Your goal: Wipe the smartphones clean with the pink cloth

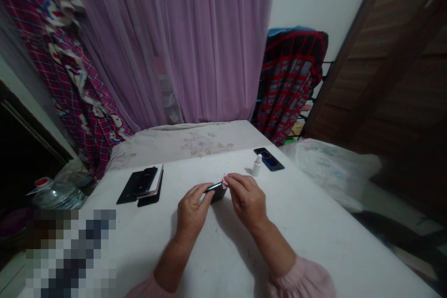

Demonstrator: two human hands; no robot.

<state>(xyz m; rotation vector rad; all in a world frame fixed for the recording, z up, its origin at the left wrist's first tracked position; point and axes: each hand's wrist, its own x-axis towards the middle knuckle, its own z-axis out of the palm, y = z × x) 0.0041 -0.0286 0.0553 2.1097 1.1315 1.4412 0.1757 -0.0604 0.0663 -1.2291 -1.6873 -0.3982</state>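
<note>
My left hand grips a black smartphone by its edges, tilted above the white table. My right hand pinches a small pink cloth between its fingers, and the cloth touches the phone's upper corner. Beyond my right hand stand a small white dropper bottle and a smartphone with a blue screen, lying flat. To the left of my hands lies a stack of black phone cases with a rose-gold phone.
A clear plastic water jug with a red cap stands beyond the table's left edge. Bedding lies along the far edge. Behind hang a purple curtain and red checked cloth. A brown wooden door stands at right.
</note>
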